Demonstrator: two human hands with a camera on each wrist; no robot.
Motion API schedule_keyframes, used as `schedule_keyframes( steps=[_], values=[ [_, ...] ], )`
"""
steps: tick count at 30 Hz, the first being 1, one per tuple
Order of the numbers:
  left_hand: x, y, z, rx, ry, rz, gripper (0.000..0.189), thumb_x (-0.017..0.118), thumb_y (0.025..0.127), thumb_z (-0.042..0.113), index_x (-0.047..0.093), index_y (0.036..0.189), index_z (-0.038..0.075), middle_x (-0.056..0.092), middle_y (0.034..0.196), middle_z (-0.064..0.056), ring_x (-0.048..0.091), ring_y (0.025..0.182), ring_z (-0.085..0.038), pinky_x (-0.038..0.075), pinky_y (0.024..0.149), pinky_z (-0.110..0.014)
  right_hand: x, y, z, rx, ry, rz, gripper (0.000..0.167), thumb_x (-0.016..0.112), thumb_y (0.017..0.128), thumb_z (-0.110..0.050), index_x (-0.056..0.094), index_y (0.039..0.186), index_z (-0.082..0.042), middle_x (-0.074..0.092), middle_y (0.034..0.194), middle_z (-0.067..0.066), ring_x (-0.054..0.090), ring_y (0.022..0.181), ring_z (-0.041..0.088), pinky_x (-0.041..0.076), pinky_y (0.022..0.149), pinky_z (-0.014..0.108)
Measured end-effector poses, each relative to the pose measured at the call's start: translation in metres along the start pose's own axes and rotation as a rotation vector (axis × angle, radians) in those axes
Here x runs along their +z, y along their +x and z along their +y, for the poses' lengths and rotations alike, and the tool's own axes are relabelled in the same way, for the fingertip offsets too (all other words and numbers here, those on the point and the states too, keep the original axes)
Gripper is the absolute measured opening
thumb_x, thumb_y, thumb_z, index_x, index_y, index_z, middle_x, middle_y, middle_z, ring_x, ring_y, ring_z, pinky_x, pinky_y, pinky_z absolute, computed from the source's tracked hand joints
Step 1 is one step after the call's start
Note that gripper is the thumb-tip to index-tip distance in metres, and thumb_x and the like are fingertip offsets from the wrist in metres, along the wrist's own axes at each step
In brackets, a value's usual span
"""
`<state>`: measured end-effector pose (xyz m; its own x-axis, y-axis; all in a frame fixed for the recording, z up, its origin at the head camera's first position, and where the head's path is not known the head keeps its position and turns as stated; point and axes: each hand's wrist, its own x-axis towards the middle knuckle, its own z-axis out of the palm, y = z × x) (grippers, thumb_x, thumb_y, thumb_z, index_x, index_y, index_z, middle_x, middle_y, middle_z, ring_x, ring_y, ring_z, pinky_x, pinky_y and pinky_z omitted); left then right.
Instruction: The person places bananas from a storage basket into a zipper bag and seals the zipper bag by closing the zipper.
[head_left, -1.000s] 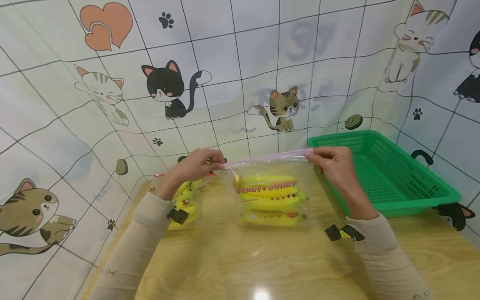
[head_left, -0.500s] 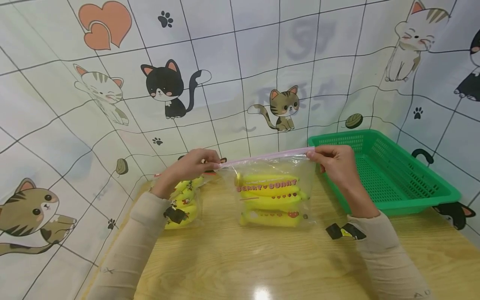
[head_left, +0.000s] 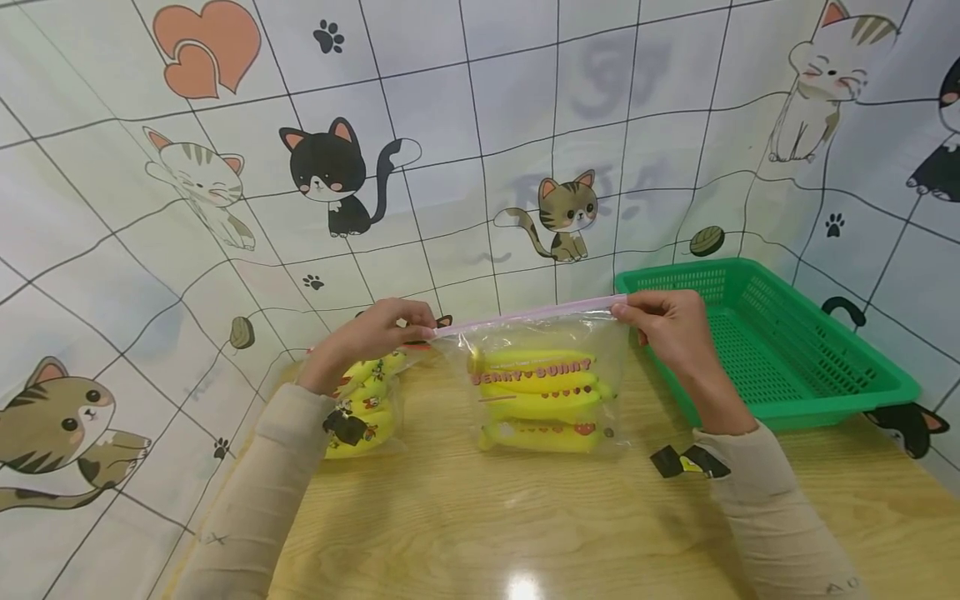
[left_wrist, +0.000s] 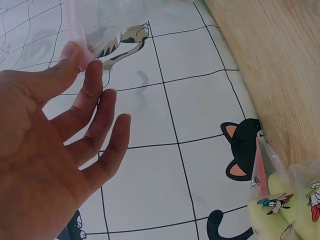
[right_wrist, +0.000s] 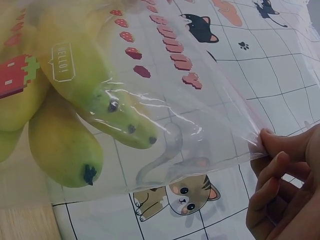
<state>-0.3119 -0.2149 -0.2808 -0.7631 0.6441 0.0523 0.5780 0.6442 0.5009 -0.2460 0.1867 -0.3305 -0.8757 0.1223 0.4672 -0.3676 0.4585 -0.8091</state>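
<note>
Between both hands a clear zip bag [head_left: 551,333] hangs upright, its pink zip strip [head_left: 525,317] stretched almost level. Several yellow bananas [head_left: 540,404] with greenish ends lie inside, behind "Berry Bunny" lettering. My left hand [head_left: 386,329] pinches the left top corner between thumb and forefinger; in the left wrist view its other fingers spread loosely. At the opposite top corner, my right hand [head_left: 667,329] pinches the strip with thumb and curled fingers. The bag's lower edge is close over the wooden table [head_left: 487,517].
Left of the bag, partly behind the left arm, lies another printed clear bag [head_left: 375,400] with yellow fruit. A green perforated basket [head_left: 810,358] stands at the right back. A white cat-print sheet [head_left: 465,167] with black grid lines rises behind the table.
My left hand has slid slightly left to the very end of the pink strip. The right hand keeps its pinch and the bag has barely moved.
</note>
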Motion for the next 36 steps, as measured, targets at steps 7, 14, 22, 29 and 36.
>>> schedule_keyframes(
  steps=[7, 14, 22, 29, 36],
  values=[
    [0.012, 0.0, -0.01, -0.026, -0.11, 0.033, 0.011, 0.061, 0.105, 0.022, 0.07, 0.104, 0.016, 0.07, 0.101, -0.003, 0.062, 0.099, -0.023, 0.051, 0.089, -0.039, 0.0, 0.0, 0.002, 0.006, 0.022, -0.017, 0.022, 0.074, 0.097, -0.016, 0.078, 0.104, 0.004, 0.065, 0.073, -0.006, 0.053, 0.053, 0.015, 0.048, 0.054, 0.025],
    [0.039, -0.001, -0.019, -0.04, -0.374, 0.143, 0.018, 0.059, 0.105, 0.02, 0.066, 0.109, 0.004, 0.066, 0.104, -0.014, 0.064, 0.098, -0.024, 0.058, 0.094, -0.043, -0.003, 0.001, 0.003, 0.054, 0.046, -0.095, 0.025, 0.069, 0.101, -0.02, 0.073, 0.102, 0.004, 0.062, 0.074, -0.007, 0.058, 0.057, 0.012, 0.055, 0.06, 0.024],
    [0.064, -0.004, -0.018, -0.146, -0.647, 0.313, 0.027, 0.061, 0.106, 0.027, 0.063, 0.114, 0.001, 0.067, 0.109, -0.004, 0.065, 0.102, -0.016, 0.054, 0.103, -0.058, -0.004, 0.001, 0.001, 0.069, 0.007, -0.161, 0.025, 0.066, 0.102, -0.024, 0.072, 0.108, 0.0, 0.072, 0.091, 0.002, 0.067, 0.066, 0.011, 0.057, 0.068, 0.024],
    [0.077, 0.008, -0.022, -0.227, -0.749, 0.418, 0.03, 0.059, 0.106, 0.027, 0.063, 0.118, 0.0, 0.068, 0.105, 0.0, 0.068, 0.098, -0.012, 0.06, 0.094, -0.042, 0.006, 0.007, 0.004, 0.091, 0.01, -0.171, 0.032, 0.063, 0.104, -0.022, 0.066, 0.125, 0.002, 0.072, 0.115, 0.027, 0.071, 0.072, 0.001, 0.058, 0.072, 0.018],
    [0.085, 0.028, -0.024, -0.393, -0.809, 0.512, 0.031, 0.061, 0.105, 0.028, 0.065, 0.12, 0.002, 0.068, 0.103, -0.002, 0.069, 0.098, -0.018, 0.06, 0.088, -0.035, 0.02, 0.011, 0.014, 0.229, -0.009, -0.295, 0.073, 0.058, 0.105, -0.023, 0.016, 0.162, -0.006, 0.057, 0.142, 0.032, 0.074, 0.102, 0.035, 0.061, 0.087, 0.036]
  ],
)
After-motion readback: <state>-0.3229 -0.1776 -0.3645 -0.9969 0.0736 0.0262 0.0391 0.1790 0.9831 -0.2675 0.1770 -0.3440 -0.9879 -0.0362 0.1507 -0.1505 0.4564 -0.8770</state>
